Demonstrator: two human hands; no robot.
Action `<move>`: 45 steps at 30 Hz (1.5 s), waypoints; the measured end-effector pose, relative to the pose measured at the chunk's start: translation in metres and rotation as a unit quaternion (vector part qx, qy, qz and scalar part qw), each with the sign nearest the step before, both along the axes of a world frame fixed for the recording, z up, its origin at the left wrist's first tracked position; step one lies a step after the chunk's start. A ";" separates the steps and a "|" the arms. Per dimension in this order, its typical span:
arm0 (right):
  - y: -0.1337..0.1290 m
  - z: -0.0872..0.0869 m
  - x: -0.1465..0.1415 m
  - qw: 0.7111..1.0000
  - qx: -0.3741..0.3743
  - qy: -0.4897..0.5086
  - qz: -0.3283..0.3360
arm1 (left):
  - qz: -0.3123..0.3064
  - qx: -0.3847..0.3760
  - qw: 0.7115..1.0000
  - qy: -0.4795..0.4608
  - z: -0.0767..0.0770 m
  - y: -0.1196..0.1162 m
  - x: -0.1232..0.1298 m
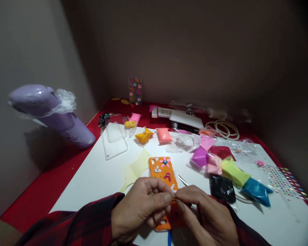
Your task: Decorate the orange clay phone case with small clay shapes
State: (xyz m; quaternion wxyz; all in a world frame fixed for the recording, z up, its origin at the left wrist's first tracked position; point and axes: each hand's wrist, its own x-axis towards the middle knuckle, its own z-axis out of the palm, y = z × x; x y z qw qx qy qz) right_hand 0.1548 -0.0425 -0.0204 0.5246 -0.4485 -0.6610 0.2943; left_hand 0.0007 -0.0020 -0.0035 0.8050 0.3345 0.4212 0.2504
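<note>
The case (pixel 161 175) lies flat on the white sheet (pixel 79 186), long axis running away from the person, its camera-hole end far and leaning slightly left. Above the case's near half, the left hand (pixel 142 202) and right hand (pixel 207 212) angle inward, thumbs and forefingers meeting, pinched together on a bit (pixel 174 197) too small to identify.

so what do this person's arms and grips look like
Each grip is an ungloved human hand, the left grip and the right grip, with no ring or watch visible. The left sleeve is long, in a red and black check, reaching the wrist. The right sleeve looks mostly dark, with too little showing to make out its pattern.
</note>
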 end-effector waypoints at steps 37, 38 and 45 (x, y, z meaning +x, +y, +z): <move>0.108 -0.017 0.009 0.996 -0.022 0.085 -0.021 | 0.031 0.158 0.987 -0.011 -0.003 0.093 0.027; 0.108 -0.017 0.009 0.995 -0.023 0.092 -0.017 | 0.033 0.157 0.987 -0.013 -0.004 0.092 0.027; 0.109 -0.020 0.009 0.992 -0.029 0.120 0.003 | 0.011 0.151 0.988 -0.027 -0.004 0.091 0.027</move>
